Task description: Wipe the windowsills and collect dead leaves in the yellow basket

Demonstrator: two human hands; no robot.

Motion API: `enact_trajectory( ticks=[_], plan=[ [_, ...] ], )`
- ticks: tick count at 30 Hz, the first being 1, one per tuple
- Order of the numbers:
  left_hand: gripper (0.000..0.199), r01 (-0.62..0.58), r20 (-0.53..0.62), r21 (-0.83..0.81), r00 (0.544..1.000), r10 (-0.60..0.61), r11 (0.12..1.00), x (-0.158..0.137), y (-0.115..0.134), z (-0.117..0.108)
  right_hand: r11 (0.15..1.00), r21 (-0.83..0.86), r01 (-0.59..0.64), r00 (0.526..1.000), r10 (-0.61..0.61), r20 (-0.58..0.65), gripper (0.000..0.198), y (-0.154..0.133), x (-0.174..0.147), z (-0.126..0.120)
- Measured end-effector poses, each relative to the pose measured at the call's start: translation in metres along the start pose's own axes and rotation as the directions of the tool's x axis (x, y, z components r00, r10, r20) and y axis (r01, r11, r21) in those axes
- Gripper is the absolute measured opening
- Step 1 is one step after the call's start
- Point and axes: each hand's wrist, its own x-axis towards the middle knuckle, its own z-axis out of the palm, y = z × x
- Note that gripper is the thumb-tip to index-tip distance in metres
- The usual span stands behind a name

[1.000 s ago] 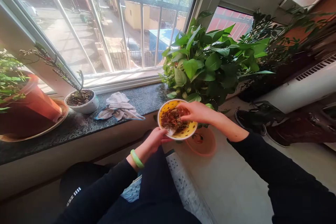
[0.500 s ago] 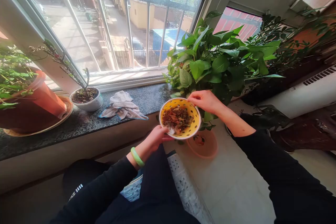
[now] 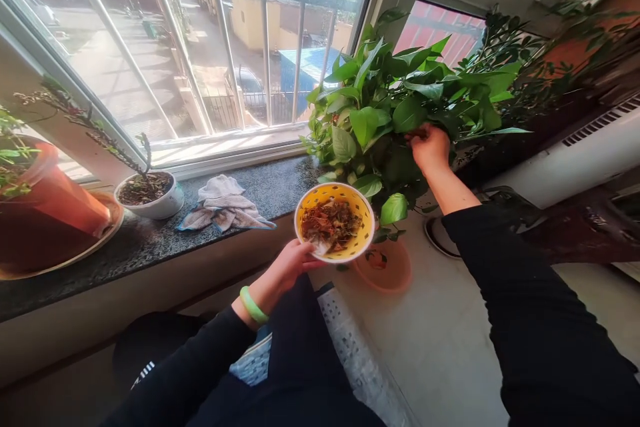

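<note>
At nine o'clock from our bowl, we see a smooth, round white pot (image 3: 167, 201) and a crumpled, nubbly cloth (image 3: 224, 205) on the speckled stone sill (image 3: 295, 180). Our left hand (image 3: 290, 265) pinches the rim at eight o'clock of that round yellow bowl (image 3: 358, 240), patterned with diamonds and holding crisp brown leaves (image 3: 333, 223), low in the middle of our view. At two o'clock from it, our right hand (image 3: 431, 150) reaches into the glossy, heart-leaved plant (image 3: 367, 123), its fingertips partly hidden, so we cannot tell whether they grip anything.
</note>
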Motion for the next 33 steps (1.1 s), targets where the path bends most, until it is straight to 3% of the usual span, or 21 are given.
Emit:
enact_trajectory(
  ticks=[3,14,30,33],
  plan=[
    [0.021,0.005,-0.003,0.003,1.0,-0.005,1.0,-0.001,-0.002,0.0,0.998,-0.065,0.005,0.998,-0.01,-0.068,0.034,0.001,-0.011,0.006],
    [0.019,0.015,-0.002,0.0,1.0,-0.015,1.0,-0.006,-0.005,0.001,0.981,-0.192,0.042,0.996,-0.056,-0.065,0.033,0.002,-0.014,0.007],
    [0.021,-0.002,0.03,-0.007,1.0,0.002,1.0,-0.004,-0.007,-0.001,0.957,-0.283,-0.061,0.997,0.043,-0.069,0.02,-0.014,-0.002,0.016],
    [0.02,0.0,0.021,-0.001,1.0,0.0,1.0,-0.005,-0.007,-0.003,0.962,-0.257,-0.097,0.989,0.064,-0.136,0.019,-0.013,-0.003,0.016]
  ],
)
